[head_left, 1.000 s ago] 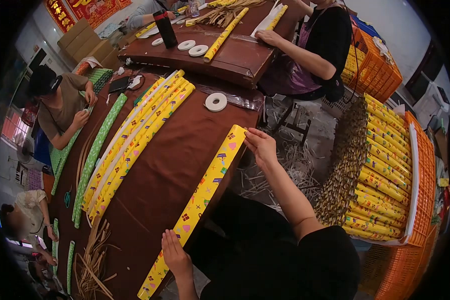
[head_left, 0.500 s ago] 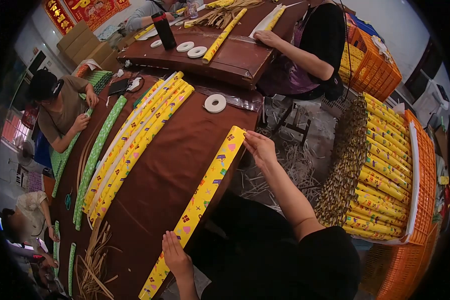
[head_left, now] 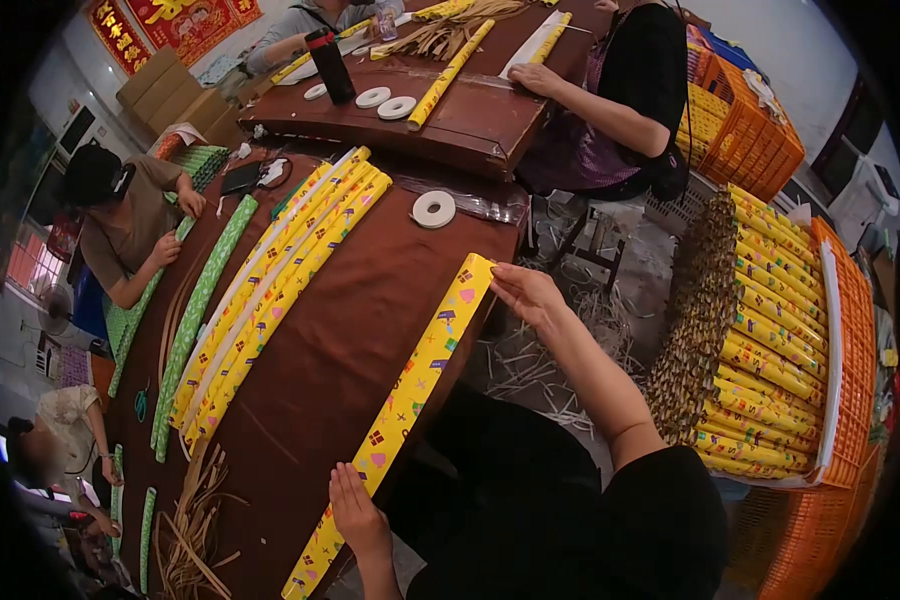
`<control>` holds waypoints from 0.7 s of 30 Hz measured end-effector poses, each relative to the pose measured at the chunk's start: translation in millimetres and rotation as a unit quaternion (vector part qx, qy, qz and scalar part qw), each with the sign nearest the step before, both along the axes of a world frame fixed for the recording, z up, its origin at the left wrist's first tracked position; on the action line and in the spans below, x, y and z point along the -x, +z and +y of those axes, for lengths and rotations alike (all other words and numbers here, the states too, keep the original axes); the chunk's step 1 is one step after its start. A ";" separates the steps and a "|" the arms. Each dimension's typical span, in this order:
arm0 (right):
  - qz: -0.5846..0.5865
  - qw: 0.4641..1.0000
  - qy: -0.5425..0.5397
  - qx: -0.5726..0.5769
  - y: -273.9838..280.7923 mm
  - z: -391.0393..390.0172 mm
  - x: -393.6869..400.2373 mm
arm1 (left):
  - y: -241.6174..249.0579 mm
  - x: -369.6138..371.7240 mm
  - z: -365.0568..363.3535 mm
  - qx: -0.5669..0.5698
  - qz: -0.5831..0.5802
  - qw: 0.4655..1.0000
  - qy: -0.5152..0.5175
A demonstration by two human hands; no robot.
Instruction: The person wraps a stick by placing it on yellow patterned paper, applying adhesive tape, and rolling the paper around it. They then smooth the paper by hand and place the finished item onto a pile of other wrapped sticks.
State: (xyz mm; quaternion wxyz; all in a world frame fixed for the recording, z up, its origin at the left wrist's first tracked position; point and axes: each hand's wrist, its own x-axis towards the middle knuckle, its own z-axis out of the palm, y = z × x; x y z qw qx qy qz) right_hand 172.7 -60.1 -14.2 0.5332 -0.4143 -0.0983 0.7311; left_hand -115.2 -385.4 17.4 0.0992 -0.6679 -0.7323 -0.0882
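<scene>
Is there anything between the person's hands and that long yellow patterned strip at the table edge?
Nothing visible. The right hand already touches the far end of the yellow patterned strip, and the left hand rests against its near end. The tape roll and the pile of yellow strips lie farther back on the brown table, apart from it.

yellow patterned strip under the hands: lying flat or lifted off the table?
Flat. The yellow patterned strip lies full length along the table edge, left hand pressing its near end, right hand pinching its far end.
</scene>
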 end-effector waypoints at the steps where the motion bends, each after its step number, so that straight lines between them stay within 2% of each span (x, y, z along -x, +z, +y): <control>1: 0.001 1.000 -0.001 -0.001 -0.3 2.9 -2.1 | 0.4 -0.3 0.3 0.005 -0.001 1.000 0.002; 3: -0.029 0.998 0.049 -0.005 0.5 7.3 -5.8 | -0.2 -0.3 0.6 0.003 -0.002 1.000 0.002; 13: -0.038 0.998 0.053 0.026 7.8 12.4 -9.6 | 1.8 -2.0 0.3 0.000 -0.012 1.000 0.004; 21: -0.022 0.994 0.104 0.036 11.3 18.9 -16.6 | -1.4 0.0 0.2 -0.002 -0.005 1.000 0.001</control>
